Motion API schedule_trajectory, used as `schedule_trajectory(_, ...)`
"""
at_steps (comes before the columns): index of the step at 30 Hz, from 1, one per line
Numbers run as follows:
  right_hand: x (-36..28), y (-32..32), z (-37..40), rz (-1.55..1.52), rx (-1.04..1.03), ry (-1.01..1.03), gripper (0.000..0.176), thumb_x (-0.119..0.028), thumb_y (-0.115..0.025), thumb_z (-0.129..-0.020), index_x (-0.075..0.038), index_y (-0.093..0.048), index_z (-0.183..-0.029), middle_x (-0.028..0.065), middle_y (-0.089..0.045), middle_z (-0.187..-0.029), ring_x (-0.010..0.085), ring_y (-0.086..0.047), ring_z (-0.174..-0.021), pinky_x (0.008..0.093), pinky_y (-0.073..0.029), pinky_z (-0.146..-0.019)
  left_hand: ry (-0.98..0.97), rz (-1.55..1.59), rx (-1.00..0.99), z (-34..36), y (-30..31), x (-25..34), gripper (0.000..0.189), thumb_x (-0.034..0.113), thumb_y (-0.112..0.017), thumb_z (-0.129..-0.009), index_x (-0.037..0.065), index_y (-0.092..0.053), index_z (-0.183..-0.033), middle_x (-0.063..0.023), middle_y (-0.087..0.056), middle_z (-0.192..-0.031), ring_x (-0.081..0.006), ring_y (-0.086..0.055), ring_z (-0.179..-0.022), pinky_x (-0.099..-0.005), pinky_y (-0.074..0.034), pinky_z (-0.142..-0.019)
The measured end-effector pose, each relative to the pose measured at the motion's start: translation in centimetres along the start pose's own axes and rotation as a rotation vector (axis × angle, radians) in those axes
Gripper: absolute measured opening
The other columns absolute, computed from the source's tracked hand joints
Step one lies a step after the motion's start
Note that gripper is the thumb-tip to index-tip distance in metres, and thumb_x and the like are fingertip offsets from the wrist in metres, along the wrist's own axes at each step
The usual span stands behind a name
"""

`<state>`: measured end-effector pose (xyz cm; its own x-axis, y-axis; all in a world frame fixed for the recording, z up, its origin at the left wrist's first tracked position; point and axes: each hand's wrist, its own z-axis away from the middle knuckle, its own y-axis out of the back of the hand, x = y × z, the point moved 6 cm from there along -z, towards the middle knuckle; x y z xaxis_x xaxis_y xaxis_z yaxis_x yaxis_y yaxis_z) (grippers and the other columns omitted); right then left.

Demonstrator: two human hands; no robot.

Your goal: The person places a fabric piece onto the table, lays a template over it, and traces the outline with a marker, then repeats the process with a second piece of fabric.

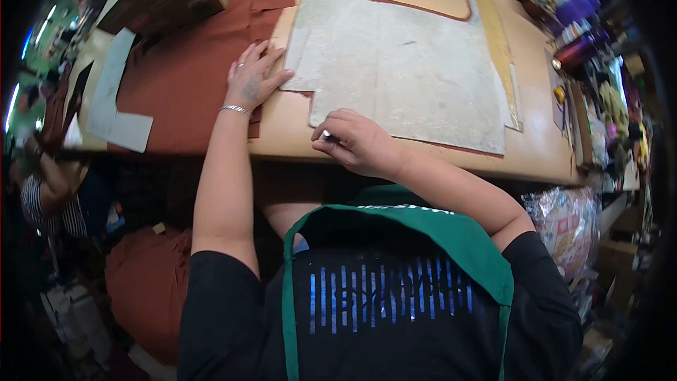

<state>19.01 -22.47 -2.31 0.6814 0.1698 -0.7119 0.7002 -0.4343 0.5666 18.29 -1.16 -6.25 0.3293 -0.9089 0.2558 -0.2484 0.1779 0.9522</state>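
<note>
A large, flat template point(402, 77), pale grey and scuffed with darker marks, lies on the tan surface point(282, 123) in front of the person. It has a stepped corner at its near left and a wide, round-cornered opening on its far side. Thin reddish-brown edges show along its near side and around the opening, and a yellowish strip point(499, 53) runs down its right side. The left hand point(254, 79) is laid flat beside the template's left edge, fingers spread apart, the thumb reaching that edge. The right hand point(355, 142), above the template's near left corner, has its fingers pinched on a small pale object point(326, 135), too hidden to identify.

A cardboard box point(173, 0) stands at the far left by the rust-coloured cloth point(187, 99); its inside cannot be seen. A clear plastic bag point(560, 226) with colourful printed contents is at the right, below the surface's edge.

A pale L-shaped piece point(116, 123) lies over the cloth's left side. A dark red bottle point(582, 49) and a purple item point(578, 7) crowd the right end. More rust cloth point(144, 293) is heaped below, near a seated person in stripes point(53, 201).
</note>
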Motion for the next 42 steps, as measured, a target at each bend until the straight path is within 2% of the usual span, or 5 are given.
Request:
schedule_trajectory(9,4.2,13.0,15.8,-0.155,0.514,-0.595,0.013,-0.014,-0.058,-0.082,-0.004,-0.060,-0.089,0.0035,-0.059,-0.081,0.0077,-0.053,-0.067,0.0216,-0.042,-0.060,-0.387,-0.002,-0.002,1.5,-1.1,13.8,0.049,0.042,-0.053,-0.080,0.022,-0.044,-0.123,-0.0071,-0.027,-0.137,-0.0314,-0.017,-0.129,-0.0633,-0.018,-0.094)
schedule_trajectory(14,3.7,13.9,17.5,0.058,0.503,-0.554,0.011,-0.013,-0.060,-0.080,-0.004,-0.061,-0.086,0.0065,-0.059,-0.077,0.0145,-0.054,-0.070,0.0251,-0.043,-0.063,-0.341,-0.110,-0.284,1.7,-3.4,20.7,0.055,0.051,-0.045,-0.081,0.027,-0.037,-0.129,-0.0068,-0.021,-0.140,-0.0317,-0.013,-0.130,-0.0651,-0.015,-0.094)
schedule_trajectory(24,3.1,9.6,12.1,0.219,0.373,-0.262,0.009,-0.015,-0.061,-0.074,-0.007,-0.059,-0.078,0.0083,-0.057,-0.073,0.0258,-0.052,-0.073,0.0345,-0.041,-0.069,-0.322,-0.110,-0.272,1.6,-4.6,20.6,0.066,0.062,-0.045,-0.074,0.030,-0.033,-0.131,-0.0062,-0.018,-0.142,-0.0303,-0.011,-0.131,-0.0659,-0.013,-0.094)
schedule_trajectory(31,3.9,15.6,18.2,0.367,0.438,-0.405,0.009,-0.015,-0.058,-0.075,-0.006,-0.058,-0.073,0.0092,-0.057,-0.073,0.0273,-0.051,-0.075,0.0356,-0.041,-0.071,-0.331,-0.135,-0.294,1.7,-4.5,20.9,0.079,0.066,-0.054,-0.065,0.028,-0.033,-0.131,-0.0062,-0.017,-0.142,-0.0308,-0.011,-0.131,-0.0659,-0.012,-0.093)
schedule_trajectory(42,5.5,23.0,26.5,0.188,0.856,-0.637,0.017,-0.018,-0.058,-0.082,-0.002,-0.058,-0.078,0.0030,-0.052,-0.071,0.0089,-0.046,-0.063,0.0222,-0.039,-0.056,-0.605,-0.073,-0.235,2.0,-4.9,27.5,0.055,0.050,-0.046,-0.080,0.027,-0.037,-0.129,-0.0043,-0.020,-0.141,-0.0304,-0.012,-0.131,-0.0666,-0.015,-0.093)
